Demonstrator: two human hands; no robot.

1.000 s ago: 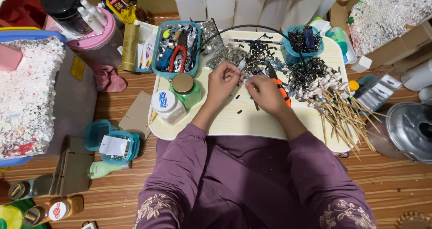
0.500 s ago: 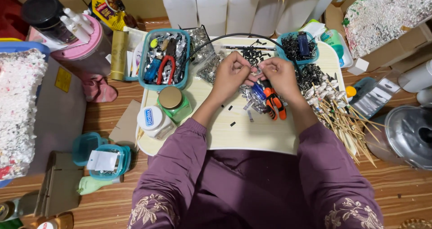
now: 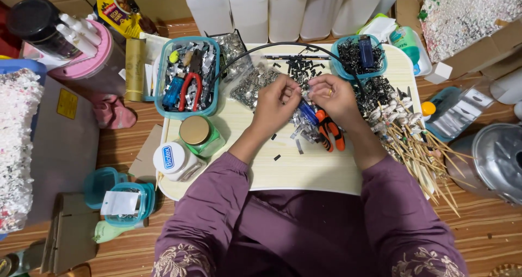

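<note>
Pinching together over the tray (image 3: 304, 173), the 2 hands, left hand (image 3: 275, 105) and right hand (image 3: 335, 97), grip a small silvery piece (image 3: 304, 93).

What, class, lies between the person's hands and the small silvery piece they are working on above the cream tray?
Nothing visible does. The left hand and right hand meet above the cream tray, and their fingertips pinch the small silvery piece directly. The orange-handled pliers lie on the tray below the hands, not between them.
</note>
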